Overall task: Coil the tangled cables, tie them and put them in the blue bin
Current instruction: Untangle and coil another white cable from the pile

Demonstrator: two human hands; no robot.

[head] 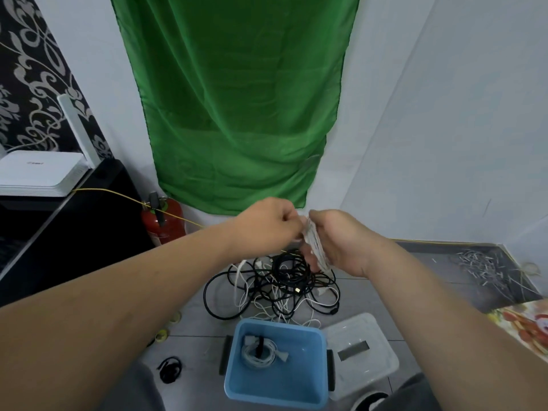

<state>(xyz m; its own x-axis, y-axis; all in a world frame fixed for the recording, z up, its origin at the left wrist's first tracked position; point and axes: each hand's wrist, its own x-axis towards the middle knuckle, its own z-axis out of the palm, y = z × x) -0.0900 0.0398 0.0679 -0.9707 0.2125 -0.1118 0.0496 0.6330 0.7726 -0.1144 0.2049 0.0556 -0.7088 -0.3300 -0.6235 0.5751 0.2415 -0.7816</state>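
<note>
tied coil (261,353) is lying in the near blue bin (296,384). right hand (344,241) is gripping a white coil (314,247); left hand (267,225) is pinching it, fingers curled. tangled pile (267,289) is waiting beyond, undone.

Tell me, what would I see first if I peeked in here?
A big green cloth hangs on the wall, top middle. Right below it, the left hand and right hand grip a white cable coil in mid-air. On the floor under them lies a tangle of cables, with the blue bin nearer, one tied coil inside.
</note>
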